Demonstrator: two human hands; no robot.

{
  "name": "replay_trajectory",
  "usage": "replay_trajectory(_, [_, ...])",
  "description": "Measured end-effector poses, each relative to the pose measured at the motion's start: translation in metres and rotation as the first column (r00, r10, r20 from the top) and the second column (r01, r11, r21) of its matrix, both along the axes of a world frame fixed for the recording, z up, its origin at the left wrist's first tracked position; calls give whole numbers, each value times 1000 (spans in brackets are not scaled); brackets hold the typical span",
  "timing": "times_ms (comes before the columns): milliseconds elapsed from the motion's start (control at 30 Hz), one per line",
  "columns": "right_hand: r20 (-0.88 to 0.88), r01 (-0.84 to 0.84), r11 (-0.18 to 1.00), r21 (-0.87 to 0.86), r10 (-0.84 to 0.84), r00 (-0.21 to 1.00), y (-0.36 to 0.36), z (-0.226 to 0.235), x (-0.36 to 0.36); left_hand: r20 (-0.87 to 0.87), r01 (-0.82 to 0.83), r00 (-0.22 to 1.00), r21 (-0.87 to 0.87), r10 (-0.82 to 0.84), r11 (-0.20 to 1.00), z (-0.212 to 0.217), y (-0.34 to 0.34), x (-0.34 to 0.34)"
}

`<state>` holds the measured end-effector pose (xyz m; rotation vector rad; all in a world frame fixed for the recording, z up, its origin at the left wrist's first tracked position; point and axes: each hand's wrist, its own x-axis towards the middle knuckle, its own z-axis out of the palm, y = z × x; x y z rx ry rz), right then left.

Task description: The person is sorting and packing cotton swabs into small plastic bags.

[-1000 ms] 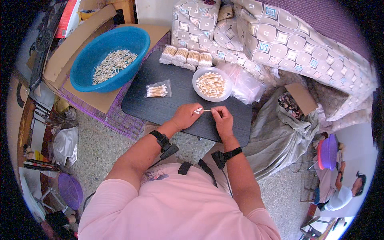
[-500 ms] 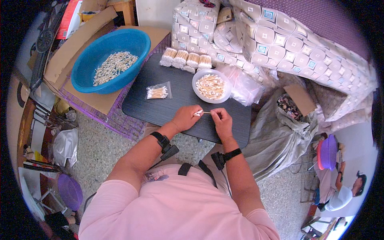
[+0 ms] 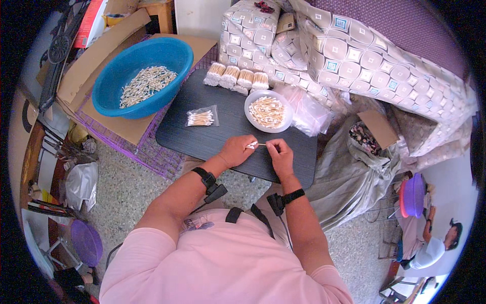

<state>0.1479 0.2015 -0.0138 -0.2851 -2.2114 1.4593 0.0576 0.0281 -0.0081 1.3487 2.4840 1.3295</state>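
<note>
Over the near part of the dark table (image 3: 185, 139), my left hand (image 3: 237, 151) is closed around a few cotton swabs (image 3: 251, 145), their white tips poking out by the thumb. My right hand (image 3: 280, 153) pinches the end of a single cotton swab (image 3: 261, 144) that reaches across to the left hand. Just beyond the hands is a white bowl (image 3: 246, 112) heaped with loose cotton swabs (image 3: 267, 111). To the left lies a small clear bag (image 3: 215, 112) with a row of swabs in it. Several swab bundles (image 3: 231, 76) line the table's far edge.
A big blue basin (image 3: 101, 96) of swabs rests on cardboard (image 3: 132, 133) at the left. Clear plastic bags (image 3: 311, 114) lie right of the bowl. Patterned covered cushions (image 3: 349, 55) stand behind. Grey cloth (image 3: 344, 187) hangs at the right, and another person (image 3: 430, 253) sits farther off.
Both hands keep nearly the same closed pose, with the single swab still between them. The whole view has shifted very slightly.
</note>
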Motion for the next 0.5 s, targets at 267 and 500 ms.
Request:
replay_trajectory(267, [-16,-4,1000,-7,4,1000,1,-4,-1,0,-17,1000,4,17,1000,-2,2,1])
replay_trajectory(500, [-14,-13,998,55,14,1000,3,-7,-1,-7,-9,1000,27,9,1000,-5,2,0])
